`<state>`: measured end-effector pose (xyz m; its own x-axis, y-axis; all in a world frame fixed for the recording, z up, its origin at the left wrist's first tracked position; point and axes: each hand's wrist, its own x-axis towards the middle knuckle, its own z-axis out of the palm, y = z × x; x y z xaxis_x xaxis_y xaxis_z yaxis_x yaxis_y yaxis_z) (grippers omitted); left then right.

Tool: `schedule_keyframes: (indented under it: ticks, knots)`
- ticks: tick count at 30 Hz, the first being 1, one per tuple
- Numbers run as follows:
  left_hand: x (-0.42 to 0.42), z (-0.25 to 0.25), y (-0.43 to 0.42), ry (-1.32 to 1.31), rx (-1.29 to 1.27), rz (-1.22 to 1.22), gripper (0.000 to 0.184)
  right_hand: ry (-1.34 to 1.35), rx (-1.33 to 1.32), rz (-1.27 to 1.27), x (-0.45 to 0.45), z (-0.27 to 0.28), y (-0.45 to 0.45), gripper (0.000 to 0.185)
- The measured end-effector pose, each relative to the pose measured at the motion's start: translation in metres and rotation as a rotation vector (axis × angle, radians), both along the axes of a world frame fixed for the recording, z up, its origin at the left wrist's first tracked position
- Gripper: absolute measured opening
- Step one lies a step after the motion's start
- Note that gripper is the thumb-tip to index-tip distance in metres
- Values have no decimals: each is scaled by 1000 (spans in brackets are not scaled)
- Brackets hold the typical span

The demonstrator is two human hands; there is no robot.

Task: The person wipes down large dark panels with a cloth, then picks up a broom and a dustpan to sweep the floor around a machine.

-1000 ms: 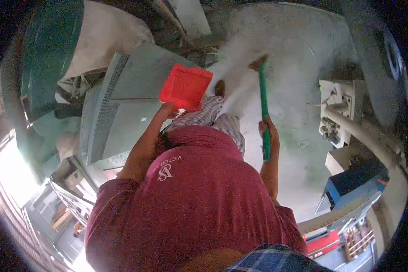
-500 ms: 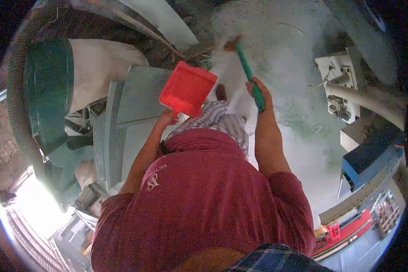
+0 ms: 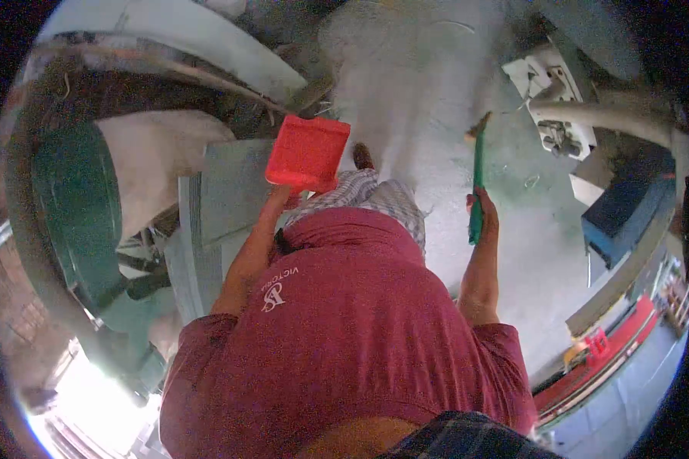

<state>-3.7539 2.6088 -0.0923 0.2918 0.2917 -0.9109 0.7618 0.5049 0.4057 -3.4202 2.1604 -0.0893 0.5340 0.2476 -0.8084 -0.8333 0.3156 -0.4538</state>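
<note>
A red dustpan (image 3: 308, 153) is held out in front of my body, left of centre. My left hand (image 3: 279, 200) is closed around its short handle, and part of the fingers is hidden. On the other side, my right hand (image 3: 488, 213) grips a green-handled brush (image 3: 479, 157) near the handle's lower end. The brown brush head points away from me, over the pale floor. Dustpan and brush are well apart.
Stacked grey-green sheets (image 3: 241, 180) stand at my left, beside a green machine housing (image 3: 76, 203) and a beige bag-like cover (image 3: 161, 157). At right are a white metal fixture (image 3: 555, 99), a pipe (image 3: 605, 115) and a blue box (image 3: 628, 218). Dusty floor (image 3: 421, 99) stretches ahead.
My right hand has swung the brush to the right and nearer my body, and its handle now stands straighter in view. The dustpan has shifted slightly left. The whole view has turned a little.
</note>
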Motion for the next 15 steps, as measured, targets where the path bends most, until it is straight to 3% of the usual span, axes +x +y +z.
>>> schedule_keyframes:
  ticks: [2, 4, 6, 8, 10, 11, 13, 14, 15]
  knots:
    - [6, -13, 13, -3, -69, -74, 36, 7, -291, 142, -20, 35, 40, 27]
    - [12, -30, 17, 38, -78, -149, 37, -89, -207, 366, -33, 43, 65, 30]
    - [17, -45, 23, 40, -62, -139, 37, 12, -153, 447, -44, 38, 92, 39]
    - [26, -43, 23, 40, -29, -123, 37, 33, 77, 465, -57, -5, 109, 34]
    - [48, -19, 22, 74, 45, -227, 37, -268, 39, 758, -62, -23, 127, 35]
    - [60, -6, 20, 90, 83, -277, 37, -272, 40, 740, -64, -29, 134, 35]
    - [70, 5, 20, 126, 160, -369, 37, -833, -129, 978, -67, -41, 142, 32]
    - [73, 5, 20, 128, 165, -379, 37, -831, -127, 966, -65, -45, 139, 32]
    - [64, -12, 27, 153, 158, -382, 38, -518, -80, 897, -64, -52, 131, 28]
